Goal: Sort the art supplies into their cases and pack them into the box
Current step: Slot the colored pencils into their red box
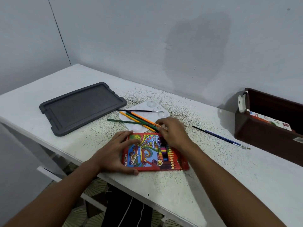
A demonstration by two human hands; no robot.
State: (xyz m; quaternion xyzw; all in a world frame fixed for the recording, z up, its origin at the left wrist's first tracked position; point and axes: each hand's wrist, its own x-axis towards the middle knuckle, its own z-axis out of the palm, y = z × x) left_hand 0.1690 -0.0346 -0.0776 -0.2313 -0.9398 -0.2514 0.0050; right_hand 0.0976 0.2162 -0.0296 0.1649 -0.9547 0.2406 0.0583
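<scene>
A red colour-pencil case [146, 153] lies flat on the white table in front of me. My left hand [117, 152] holds its left edge, thumb under the near corner and fingers on the lid. My right hand [172, 131] is at the case's far right corner, fingers curled over the ends of several loose pencils [139, 120], orange and green, that lie across a white paint palette [147, 108]. A thin black brush [139, 110] rests on the palette. Another brush [221, 137], blue-handled, lies to the right. The dark brown box [262, 133] stands at the right edge.
A grey box lid [82, 107] lies upside down at the back left of the table [213, 177]. Inside the brown box a printed packet [270, 120] shows. The wall runs close behind the table. Patterned floor shows below the near edge.
</scene>
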